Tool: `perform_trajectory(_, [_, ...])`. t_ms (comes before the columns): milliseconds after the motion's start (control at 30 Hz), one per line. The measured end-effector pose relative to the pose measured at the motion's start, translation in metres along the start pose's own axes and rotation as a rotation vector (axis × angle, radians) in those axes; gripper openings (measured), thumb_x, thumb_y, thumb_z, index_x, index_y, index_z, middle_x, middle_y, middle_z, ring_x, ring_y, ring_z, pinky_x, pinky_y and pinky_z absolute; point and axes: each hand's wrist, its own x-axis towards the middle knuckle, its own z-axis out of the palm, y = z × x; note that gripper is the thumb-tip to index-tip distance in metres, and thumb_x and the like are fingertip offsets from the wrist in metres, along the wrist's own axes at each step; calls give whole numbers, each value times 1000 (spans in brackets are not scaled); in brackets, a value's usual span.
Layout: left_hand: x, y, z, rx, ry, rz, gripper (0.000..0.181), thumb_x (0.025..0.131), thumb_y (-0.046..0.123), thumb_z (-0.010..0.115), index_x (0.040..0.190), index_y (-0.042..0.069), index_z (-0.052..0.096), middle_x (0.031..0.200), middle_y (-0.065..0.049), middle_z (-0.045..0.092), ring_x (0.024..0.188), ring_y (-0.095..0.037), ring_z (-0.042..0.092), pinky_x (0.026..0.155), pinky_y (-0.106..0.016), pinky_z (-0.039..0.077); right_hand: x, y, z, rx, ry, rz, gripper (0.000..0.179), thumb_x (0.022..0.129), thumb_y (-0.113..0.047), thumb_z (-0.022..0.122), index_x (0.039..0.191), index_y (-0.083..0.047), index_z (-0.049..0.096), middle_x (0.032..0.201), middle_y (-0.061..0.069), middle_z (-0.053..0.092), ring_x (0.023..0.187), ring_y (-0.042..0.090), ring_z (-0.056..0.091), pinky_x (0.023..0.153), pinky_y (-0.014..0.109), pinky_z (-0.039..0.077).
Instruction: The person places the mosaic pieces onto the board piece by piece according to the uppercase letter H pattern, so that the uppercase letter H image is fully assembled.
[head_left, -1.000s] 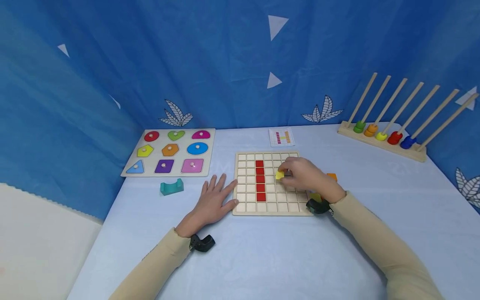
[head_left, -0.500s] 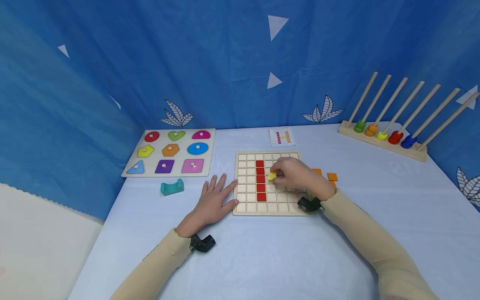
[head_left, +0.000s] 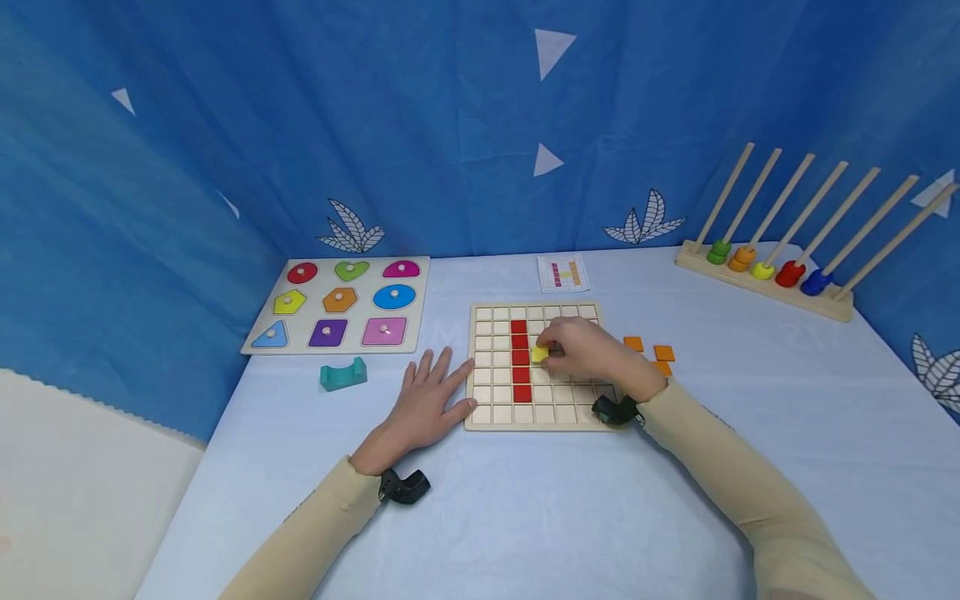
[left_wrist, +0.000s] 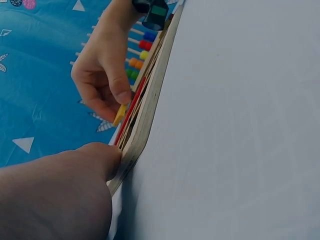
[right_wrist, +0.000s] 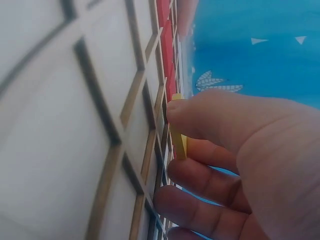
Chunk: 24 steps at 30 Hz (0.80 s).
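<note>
A wooden grid board [head_left: 495,414] lies mid-table, with a column of red square tiles [head_left: 521,357] set in its cells. My right hand [head_left: 588,350] pinches a yellow square tile [head_left: 539,354] between thumb and fingers, close over the cell just right of the middle red tile. In the right wrist view the yellow tile [right_wrist: 178,127] stands edge-on to the grid, its edge near the board's slats. My left hand [head_left: 427,404] lies with fingers spread on the table, thumb and forefinger at the board's left edge.
Several orange tiles [head_left: 663,352] lie right of the board. A pattern card [head_left: 564,273] sits behind it. A shape puzzle [head_left: 337,307] and a teal arched block [head_left: 343,374] are at the left. A wooden peg rack with colored rings [head_left: 765,282] stands at the back right.
My right hand has carried the yellow tile leftward over the board, up beside the red column. Orange tiles formerly behind the right arm now show. The left hand stays in place.
</note>
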Motion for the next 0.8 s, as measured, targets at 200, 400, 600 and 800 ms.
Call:
perform_trajectory(200, [0, 0, -1, -3, -4, 2, 67, 100, 46, 56, 159, 19, 38, 169, -22, 21, 158, -50, 6, 122, -71, 7, 0, 0, 1, 6, 2, 2, 19, 86, -12, 78, 102, -5, 77, 91, 5, 68, 77, 16, 53, 71, 30, 46])
perform_trajectory(400, [0, 0, -1, 4, -8, 4, 68, 100, 46, 56, 159, 19, 37, 169, -22, 20, 157, -50, 6, 122, -71, 7, 0, 2, 3, 10, 11, -14, 19, 85, -12, 78, 102, -4, 77, 91, 5, 69, 77, 16, 53, 72, 29, 47])
perform_trajectory(600, [0, -1, 0, 4, -4, 1, 67, 100, 46, 56, 159, 19, 37, 169, -22, 20, 157, -50, 6, 122, -71, 7, 0, 3, 4, 20, 17, -16, 20, 85, -12, 77, 103, -4, 77, 91, 5, 69, 77, 15, 53, 72, 30, 48])
perform_trajectory(800, [0, -1, 1, 4, -1, 0, 68, 100, 46, 56, 159, 20, 37, 170, -21, 20, 157, -50, 6, 122, -71, 7, 1, 3, 5, 16, 12, -7, 20, 85, -12, 77, 104, -5, 77, 92, 5, 69, 77, 15, 54, 73, 29, 48])
